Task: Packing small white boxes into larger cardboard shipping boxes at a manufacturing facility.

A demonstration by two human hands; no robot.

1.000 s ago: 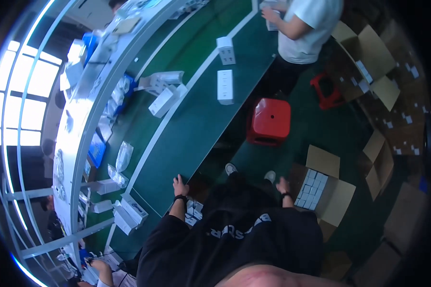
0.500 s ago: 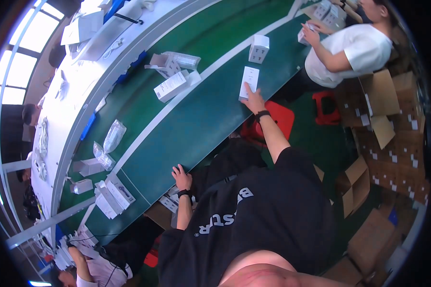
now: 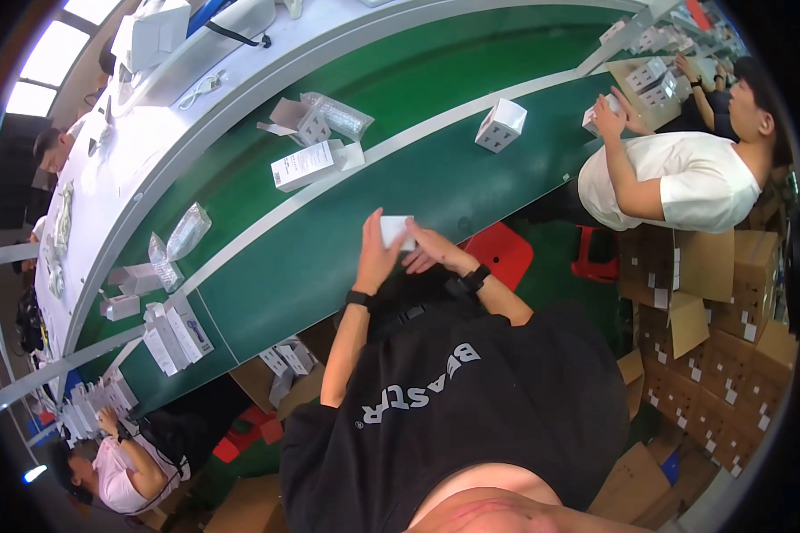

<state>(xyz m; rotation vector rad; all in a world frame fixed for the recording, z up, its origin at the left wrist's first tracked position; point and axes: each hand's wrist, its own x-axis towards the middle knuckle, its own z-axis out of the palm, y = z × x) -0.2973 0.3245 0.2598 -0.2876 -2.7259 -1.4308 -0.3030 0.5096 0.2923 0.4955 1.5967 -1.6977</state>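
Note:
A small white box [image 3: 396, 229] is held between my two hands over the near edge of the green bench, with one end turned up. My left hand [image 3: 379, 253] grips its left side, fingers raised along it. On its right side my right hand [image 3: 437, 250] presses, with the fingers partly around the box; its lower part is hidden by the hands. Farther right on the bench stands another white carton [image 3: 500, 126] with dark printed marks. An opened white box [image 3: 304, 167] lies beyond my hands, next to the pale strip.
A torn-open carton [image 3: 302, 123] and clear bubble packs [image 3: 338, 115] lie on the far green belt. White boxes [image 3: 176, 336] sit at the left. Co-workers handle boxes at right and lower left. A red stool [image 3: 502, 255] and stacked brown cartons [image 3: 711, 373] stand on the right.
My right hand has brought the white box from the right of the bench back toward me. My left hand has left the bench edge and taken hold of it too.

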